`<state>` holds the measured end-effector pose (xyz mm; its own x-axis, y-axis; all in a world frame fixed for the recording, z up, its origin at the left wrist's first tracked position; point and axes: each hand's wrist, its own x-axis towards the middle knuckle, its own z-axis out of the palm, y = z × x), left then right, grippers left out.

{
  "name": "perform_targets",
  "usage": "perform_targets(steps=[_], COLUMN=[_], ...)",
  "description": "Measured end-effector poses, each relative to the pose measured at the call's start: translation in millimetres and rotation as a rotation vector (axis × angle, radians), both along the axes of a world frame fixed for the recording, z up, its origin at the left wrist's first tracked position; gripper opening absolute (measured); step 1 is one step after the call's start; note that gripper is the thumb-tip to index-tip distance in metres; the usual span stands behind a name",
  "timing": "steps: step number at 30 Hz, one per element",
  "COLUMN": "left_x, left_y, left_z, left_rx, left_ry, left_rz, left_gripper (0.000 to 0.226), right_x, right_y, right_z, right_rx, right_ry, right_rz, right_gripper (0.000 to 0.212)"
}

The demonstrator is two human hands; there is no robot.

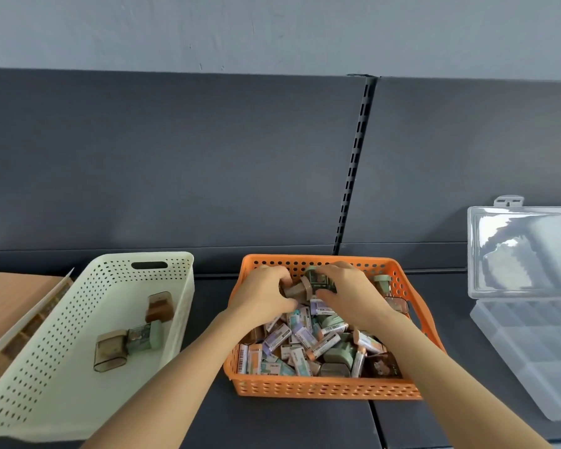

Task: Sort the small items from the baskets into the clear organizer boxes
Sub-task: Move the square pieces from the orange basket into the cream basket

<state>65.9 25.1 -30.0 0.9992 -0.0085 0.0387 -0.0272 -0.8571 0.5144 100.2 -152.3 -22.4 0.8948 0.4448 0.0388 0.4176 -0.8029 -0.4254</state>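
My left hand point(266, 294) curls round a brown piece point(292, 290); my right hand point(348, 291) pinches a green piece point(318, 280), orange basket point(321, 388) beneath. Risk: loosely pinched pieces may slip and drop back.

**One head-worn view, tipped down over the shelf**

One wide-angle camera rides on the person's head, facing forward and down at the dark shelf point(444, 293). It sits close: both forearms point(172, 377) enter from the bottom edge and the orange basket point(321, 387) lies centred. The frame's edges crop the cream basket point(117, 267) at left and the clear organizer box point(531, 351) at right.
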Motion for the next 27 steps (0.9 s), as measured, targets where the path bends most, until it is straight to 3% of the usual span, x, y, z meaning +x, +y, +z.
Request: perform_targets(steps=[8, 11, 15, 20, 27], left_x=[-30, -44, -60, -72, -89], left_y=[22, 35, 51, 64, 83], left_z=[25, 28, 26, 22, 23], left_rx=[-0.126, -0.165, -0.196, -0.228, -0.25], left_ry=[-0.227, -0.281, -0.299, -0.291, -0.258], left_rz=[0.142, 0.223, 0.288, 0.303, 0.349], left_gripper=[0.041, 0.034, 0.025, 0.023, 0.023], right_x=[-1, -6, -14, -25, -24], right_y=[14, 25, 43, 66, 66], right_z=[-2, -3, -5, -12, -16], right_rx=[-0.076, -0.139, -0.114, -0.193, -0.099], right_ry=[-0.003, 0.008, 0.014, 0.065, 0.068], right_rz=[0.121, 0.169, 0.285, 0.414, 0.396], right_gripper=[0.043, 0.043, 0.039, 0.067, 0.051])
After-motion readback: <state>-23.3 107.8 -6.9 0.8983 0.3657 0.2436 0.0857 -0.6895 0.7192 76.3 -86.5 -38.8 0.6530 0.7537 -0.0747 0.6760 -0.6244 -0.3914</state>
